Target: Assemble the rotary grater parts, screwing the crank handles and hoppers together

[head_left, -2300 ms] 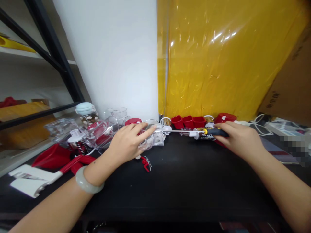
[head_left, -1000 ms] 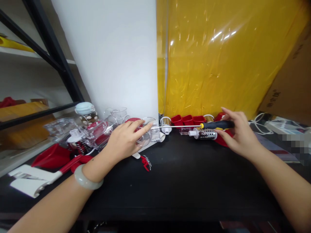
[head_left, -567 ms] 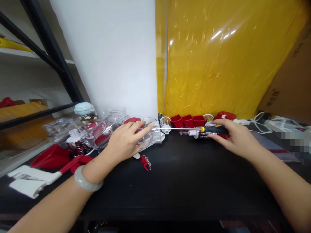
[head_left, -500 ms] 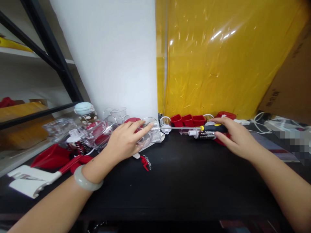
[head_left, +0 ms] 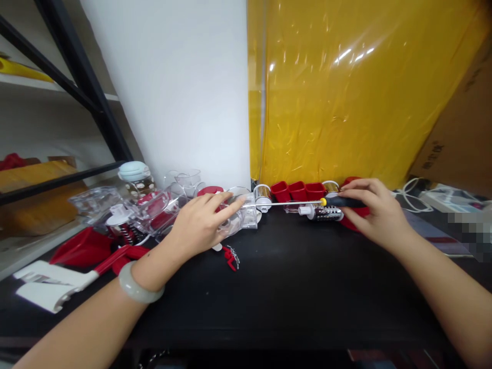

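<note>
My left hand [head_left: 203, 218] is closed round a clear plastic part [head_left: 246, 218], which its fingers partly cover. In my right hand [head_left: 374, 212] is the black and yellow handle of a screwdriver [head_left: 295, 203]. Its long shaft lies level and points left, its tip at the clear part. Below my left hand, a small red piece with several screws [head_left: 231, 257] lies on the black table [head_left: 292, 302]. Under the screwdriver's handle end rests a drum grater with a white hub [head_left: 323, 212].
Behind the shaft stand another grater drum [head_left: 263, 195] and several red feeder cups [head_left: 298, 191]. To the left lie clear plastic housings [head_left: 154, 205], a red hopper [head_left: 82, 247] and a white and red part [head_left: 54, 282]. A power strip [head_left: 442, 197] with white cables is at right.
The fingers of my right hand have shifted on the screwdriver handle, and the hand sits slightly further right. The clear part is turned a little; my left hand stays nearly in place.
</note>
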`<state>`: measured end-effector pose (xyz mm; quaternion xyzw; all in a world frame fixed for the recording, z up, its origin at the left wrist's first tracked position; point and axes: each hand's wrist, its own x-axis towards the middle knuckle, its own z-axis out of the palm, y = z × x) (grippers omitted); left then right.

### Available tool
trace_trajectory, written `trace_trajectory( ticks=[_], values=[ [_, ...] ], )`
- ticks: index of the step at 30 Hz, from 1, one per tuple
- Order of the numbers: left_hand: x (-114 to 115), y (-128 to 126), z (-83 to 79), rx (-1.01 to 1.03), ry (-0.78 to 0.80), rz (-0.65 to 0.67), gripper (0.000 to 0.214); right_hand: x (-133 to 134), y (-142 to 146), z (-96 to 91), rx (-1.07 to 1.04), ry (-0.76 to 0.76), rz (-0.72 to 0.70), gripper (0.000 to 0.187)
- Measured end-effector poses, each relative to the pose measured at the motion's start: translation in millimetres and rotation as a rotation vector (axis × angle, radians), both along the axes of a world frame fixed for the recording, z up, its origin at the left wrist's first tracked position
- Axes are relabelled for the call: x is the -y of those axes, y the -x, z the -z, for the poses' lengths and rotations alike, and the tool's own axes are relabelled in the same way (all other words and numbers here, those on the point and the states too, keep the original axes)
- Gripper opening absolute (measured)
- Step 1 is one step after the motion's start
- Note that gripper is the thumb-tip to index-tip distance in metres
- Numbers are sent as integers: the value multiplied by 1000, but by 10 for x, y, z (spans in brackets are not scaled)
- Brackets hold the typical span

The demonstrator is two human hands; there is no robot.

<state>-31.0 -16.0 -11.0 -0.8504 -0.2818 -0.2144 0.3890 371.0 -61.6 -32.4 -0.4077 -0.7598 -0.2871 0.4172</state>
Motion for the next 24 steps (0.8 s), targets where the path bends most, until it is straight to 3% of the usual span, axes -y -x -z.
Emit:
trace_trajectory(
  ticks=[5,10,20,24],
  values=[
    [5,-1,0,-6,-16,3,57,2,-11,32,47,72,81,37],
    [12,-2,-8,-14,-14,-4,57,52,10,-5,132,188,126,38],
    [-7,1,4,-5,-10,-3,58,37,29,-16,-18,-34,3,30],
    [-14,4,1,-7,-5,-1,59,72,42,-42,-28,-49,58,45]
  ],
)
